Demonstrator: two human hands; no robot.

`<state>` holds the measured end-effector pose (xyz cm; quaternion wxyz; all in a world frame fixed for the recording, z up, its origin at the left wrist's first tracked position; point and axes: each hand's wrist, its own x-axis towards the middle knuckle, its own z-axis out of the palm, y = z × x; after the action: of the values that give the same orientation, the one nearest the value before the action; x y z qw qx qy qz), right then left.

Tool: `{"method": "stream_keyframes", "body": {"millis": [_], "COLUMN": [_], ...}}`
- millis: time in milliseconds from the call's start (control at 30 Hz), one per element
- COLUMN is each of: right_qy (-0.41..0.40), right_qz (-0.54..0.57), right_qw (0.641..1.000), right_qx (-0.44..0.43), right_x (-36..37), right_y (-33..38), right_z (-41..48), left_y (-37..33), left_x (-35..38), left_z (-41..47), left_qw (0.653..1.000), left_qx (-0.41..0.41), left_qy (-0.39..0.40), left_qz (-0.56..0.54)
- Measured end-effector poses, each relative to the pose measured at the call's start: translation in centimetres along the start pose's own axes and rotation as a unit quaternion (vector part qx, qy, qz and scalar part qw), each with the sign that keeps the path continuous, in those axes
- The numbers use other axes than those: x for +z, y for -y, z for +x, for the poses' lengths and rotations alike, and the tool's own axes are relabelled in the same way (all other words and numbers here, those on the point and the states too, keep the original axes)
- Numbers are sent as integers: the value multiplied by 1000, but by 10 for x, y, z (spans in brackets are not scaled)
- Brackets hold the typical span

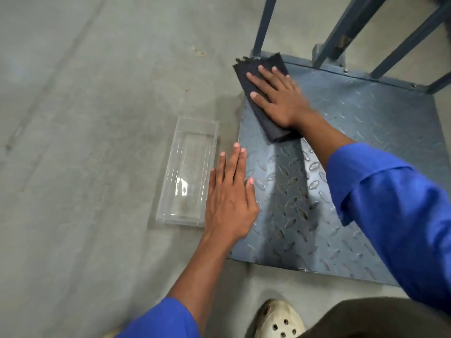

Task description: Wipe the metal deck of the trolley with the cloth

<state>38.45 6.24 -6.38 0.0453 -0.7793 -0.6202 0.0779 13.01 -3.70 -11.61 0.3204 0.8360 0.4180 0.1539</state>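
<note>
Right fingers (268, 75) splayed and straight, pressing the dark cloth (264, 120) flat rather than gripping it. The right hand (280, 101) holds it at the far-left corner of the deck (341, 132). Left hand (229, 198) lies flat on the deck's left edge, fingers straight and together, holding nothing. I read this as mid-wipe. Next, I judge: sweep the cloth toward the deck's right side, keeping even pressure over the raised tread.

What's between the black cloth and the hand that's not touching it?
Just bare patterned trolley deck; nothing sits there, seen from the head camera.
</note>
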Motion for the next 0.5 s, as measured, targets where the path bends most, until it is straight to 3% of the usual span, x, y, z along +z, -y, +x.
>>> {"method": "stream_keyframes", "body": {"millis": [100,300,500], "right_qy": [-11,-2,-23], "right_qz": [12,-3,15], "right_qw": [998,999,995], "right_qx": [67,-54,91], "right_x": [3,22,6], "right_y": [8,38,7], "right_z": [5,-37,-21], "left_y": [3,2,3], "left_x": [0,-1,1], "left_z": [1,1,2], "left_qw": [1000,1000,1000], "left_qx": [0,1,4], "left_qy": [-4,-8,-6], "left_qz": [-12,-13,-11]}}
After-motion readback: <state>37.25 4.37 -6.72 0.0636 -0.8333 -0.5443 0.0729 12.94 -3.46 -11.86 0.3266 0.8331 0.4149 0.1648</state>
